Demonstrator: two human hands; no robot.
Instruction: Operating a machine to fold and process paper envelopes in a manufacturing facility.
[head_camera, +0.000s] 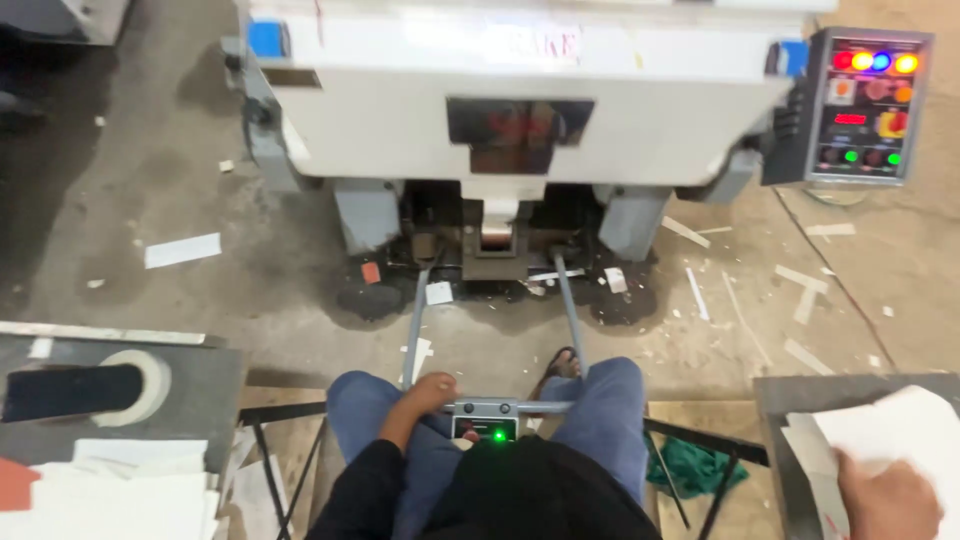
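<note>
1. Concrete floor (150, 180), littered with paper scraps; a white machine (520, 110) stands ahead.
2. One control panel (865, 105); two rods (415, 335) run back to one handle bar (500, 407).
3. Left hand (432, 392): fingers closed around the handle bar, between the knees.
4. Right hand (885, 500): fingers flat on the white sheets (890, 425), on the right table.

The person wears a black long-sleeved top (520, 495), faded blue denim jeans (610, 410) and a dark open sandal (560, 365).
</note>
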